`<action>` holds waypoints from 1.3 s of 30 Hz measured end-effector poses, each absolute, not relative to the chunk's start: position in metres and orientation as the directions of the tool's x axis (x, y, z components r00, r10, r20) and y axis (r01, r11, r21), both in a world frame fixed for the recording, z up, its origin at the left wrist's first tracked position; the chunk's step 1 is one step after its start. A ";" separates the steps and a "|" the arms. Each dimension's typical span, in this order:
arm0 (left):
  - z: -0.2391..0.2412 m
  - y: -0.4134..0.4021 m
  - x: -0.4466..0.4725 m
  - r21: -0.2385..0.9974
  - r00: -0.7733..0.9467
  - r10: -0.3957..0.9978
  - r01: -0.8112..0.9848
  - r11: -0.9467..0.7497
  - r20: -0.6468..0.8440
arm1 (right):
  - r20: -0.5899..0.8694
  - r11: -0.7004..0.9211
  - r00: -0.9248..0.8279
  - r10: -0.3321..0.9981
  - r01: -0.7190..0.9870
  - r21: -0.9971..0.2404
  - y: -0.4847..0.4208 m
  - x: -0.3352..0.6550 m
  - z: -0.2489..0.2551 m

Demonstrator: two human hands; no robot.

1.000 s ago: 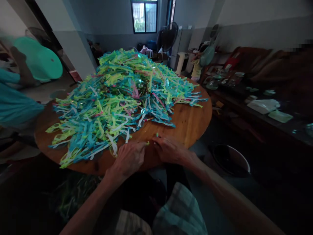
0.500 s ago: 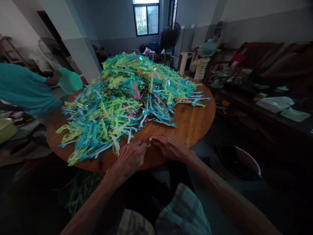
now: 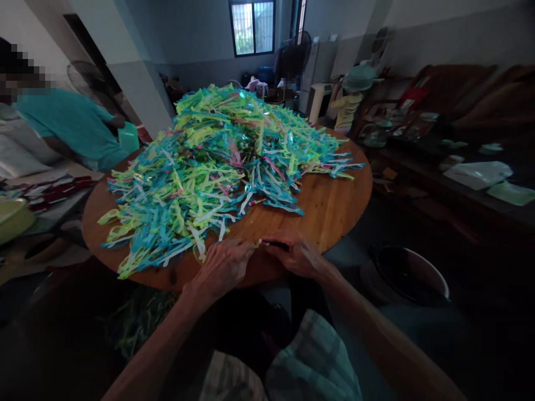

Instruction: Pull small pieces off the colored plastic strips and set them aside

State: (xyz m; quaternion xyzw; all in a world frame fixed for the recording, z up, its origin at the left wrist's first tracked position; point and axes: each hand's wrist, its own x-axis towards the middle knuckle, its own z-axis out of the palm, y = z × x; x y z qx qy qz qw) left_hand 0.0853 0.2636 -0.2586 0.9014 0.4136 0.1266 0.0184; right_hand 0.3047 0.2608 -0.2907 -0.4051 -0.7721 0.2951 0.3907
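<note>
A large heap of thin plastic strips [image 3: 196, 167] in blue, yellow-green, white and pink covers much of the round wooden table [image 3: 334, 195]. At the near edge, my left hand [image 3: 225, 262] is closed in a pinch, with a bit of yellow-green strip [image 3: 256, 245] showing at its fingertips. Facing it, my right hand [image 3: 295, 255] is closed around a small dark piece with a white tip [image 3: 260, 241]; its kind is too small to make out. The white tip and the yellow-green end meet or nearly meet between my hands.
A dark bucket [image 3: 412, 273] with a pale rim stands on the floor at the right. More strips [image 3: 137, 320] lie below the table at the left. A person in a teal shirt [image 3: 75, 125] is at the left, and another in yellow [image 3: 348, 108] stands behind the table.
The white-tipped piece has come up to the yellow-green end, and my right fingers have curled more. The person in teal has turned and the green container there has shifted.
</note>
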 end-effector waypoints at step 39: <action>-0.244 0.268 0.071 0.089 0.767 0.439 0.453 -0.887 0.469 | 0.381 0.507 -0.413 0.827 0.255 -0.823 0.235 0.290 -0.267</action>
